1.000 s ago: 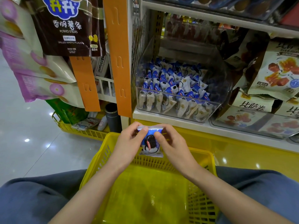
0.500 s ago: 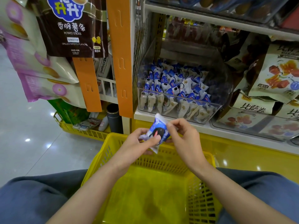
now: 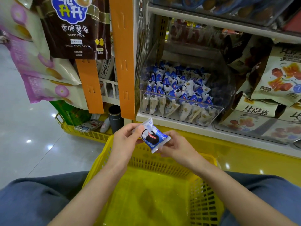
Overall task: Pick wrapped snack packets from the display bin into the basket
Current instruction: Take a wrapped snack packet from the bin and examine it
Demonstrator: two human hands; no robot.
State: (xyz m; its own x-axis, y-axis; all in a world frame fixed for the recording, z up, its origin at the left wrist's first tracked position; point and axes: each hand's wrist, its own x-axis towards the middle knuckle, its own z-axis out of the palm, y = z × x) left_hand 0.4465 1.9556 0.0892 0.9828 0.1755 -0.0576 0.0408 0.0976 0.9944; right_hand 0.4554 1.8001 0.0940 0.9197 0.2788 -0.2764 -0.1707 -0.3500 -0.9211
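A blue and white wrapped snack packet (image 3: 152,136) with a dark round cookie picture is held tilted above the far rim of the yellow basket (image 3: 162,162). My left hand (image 3: 125,137) pinches its upper left end. My right hand (image 3: 177,145) pinches its lower right end. The clear display bin (image 3: 224,82) on the lowest shelf holds several of the same packets (image 3: 175,88). The basket sits on my lap and its floor shows no packets.
An orange hanging strip (image 3: 123,62) and bags of potato sticks (image 3: 75,28) hang to the left of the bin. Large snack bags (image 3: 276,75) fill the shelf on the right. A second yellow basket (image 3: 84,131) stands on the floor at left.
The packet has turned from upright to tilted between both hands. My right hand has shifted from its top edge to its lower right end.
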